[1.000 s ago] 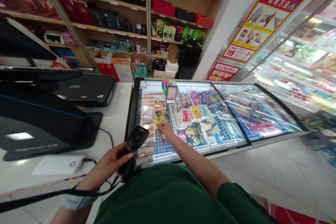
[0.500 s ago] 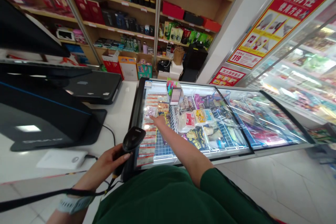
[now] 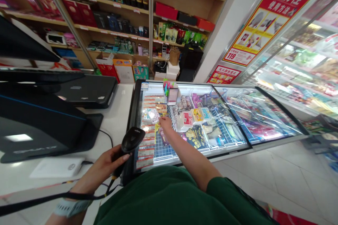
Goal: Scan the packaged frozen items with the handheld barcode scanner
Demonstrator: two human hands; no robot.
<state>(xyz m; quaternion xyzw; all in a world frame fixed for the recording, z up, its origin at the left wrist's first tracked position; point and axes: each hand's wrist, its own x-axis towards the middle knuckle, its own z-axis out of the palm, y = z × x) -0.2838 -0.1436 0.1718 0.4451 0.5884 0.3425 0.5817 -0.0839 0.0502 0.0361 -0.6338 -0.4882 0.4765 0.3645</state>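
My left hand [image 3: 109, 161] is wrapped round the handle of a black barcode scanner [image 3: 132, 137], whose head points right over the near left edge of the glass-topped freezer [image 3: 133, 107]. A cable runs down from the scanner's grip. Above the freezer's left end, my right hand [image 3: 166, 123] pinches a small clear packet with pale, pinkish contents [image 3: 153, 116]; glare on it hides its print. Beneath the packet, a column of price labels [image 3: 145, 152] lines the glass. White tubs [image 3: 185, 121] and flat food packs show through the freezer top beside my right forearm.
Left of the freezer, a white counter [image 3: 123, 102] carries a black checkout terminal [image 3: 39, 123] and a white box-shaped device [image 3: 56, 167]. A colourful ornament [image 3: 168, 87] stands at the freezer's far edge. Shelves of bottles and boxes rise behind; a fire-hydrant sign [image 3: 271, 17] hangs on the pillar.
My right hand has lifted the small packet off the label column and drawn it slightly right, tilting it. My left hand keeps the scanner nearly in place. The view has shifted a little.
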